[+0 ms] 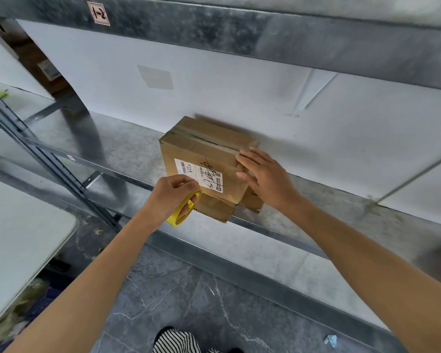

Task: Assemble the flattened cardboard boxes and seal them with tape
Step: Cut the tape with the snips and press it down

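Observation:
A brown cardboard box [204, 149] stands on the metal shelf [117, 154] against the white back wall. Clear tape runs along its top seam, and a white shipping label with black handwriting faces me. Its bottom flaps splay out over the shelf's front edge. My right hand [265, 174] lies flat with straight fingers on the box's right top corner and side. My left hand [171, 194] grips a yellow roll of tape [185, 211] just in front of the box's lower left, with its fingers curled through the roll's hole.
A higher metal shelf [265, 34] with a small tag overhangs the box. At the left stand a blue-grey upright post [49, 159] and a white table [18, 238]. Another brown box [38, 64] sits far left. Grey tiled floor [189, 301] lies below.

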